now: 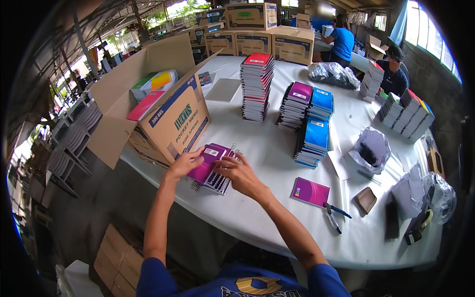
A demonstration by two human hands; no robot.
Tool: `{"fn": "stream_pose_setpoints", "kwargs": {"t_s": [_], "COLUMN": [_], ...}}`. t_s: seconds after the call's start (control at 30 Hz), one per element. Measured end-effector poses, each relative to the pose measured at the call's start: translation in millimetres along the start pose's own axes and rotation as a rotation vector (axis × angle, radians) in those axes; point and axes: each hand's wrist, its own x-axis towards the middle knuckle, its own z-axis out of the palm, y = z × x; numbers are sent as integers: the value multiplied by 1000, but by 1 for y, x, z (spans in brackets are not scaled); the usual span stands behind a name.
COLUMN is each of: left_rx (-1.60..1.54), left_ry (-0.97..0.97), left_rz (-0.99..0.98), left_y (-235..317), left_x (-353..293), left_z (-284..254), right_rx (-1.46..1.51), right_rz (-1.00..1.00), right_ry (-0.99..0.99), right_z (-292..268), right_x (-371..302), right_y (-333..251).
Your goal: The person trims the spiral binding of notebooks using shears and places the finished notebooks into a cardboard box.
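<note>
Several purple spiral notebooks (204, 171) lie in a small stack near the table's front edge, just right of the open carton, with wire coils along their sides. My left hand (185, 165) grips the stack's left side, its fingers curled over the top cover. Across from it, my right hand (241, 174) bends its fingers over the right side, by the coils. Beside the hands stands the open cardboard carton (170, 123), with a red notebook (146, 105) at its rim and bundled notebooks (156, 84) inside.
A tall red-topped notebook stack (257, 89), purple stack (296, 104) and blue stack (312, 141) stand beyond my hands. Rightward lie a single purple notebook (310, 192), pliers (332, 218) and a bag of coils (370, 148). Two people sit at the far right; closed cartons (292, 44) line the back.
</note>
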Motion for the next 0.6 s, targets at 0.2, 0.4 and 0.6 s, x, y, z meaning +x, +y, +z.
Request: {"fn": "stream_pose_setpoints", "kwargs": {"t_s": [0.2, 0.4, 0.6], "left_rx": [795, 1017, 865], "left_ry": [62, 392, -28], "left_rz": [105, 552, 515], "left_y": [15, 69, 50], "left_x": [-22, -22, -14], "left_z": [18, 111, 229], "right_rx": [-234, -287, -172], "right_rz": [577, 832, 921], "right_ry": [296, -104, -223], "right_z": [-70, -98, -113], "right_x": [-144, -220, -219], "right_y": [55, 89, 123]}}
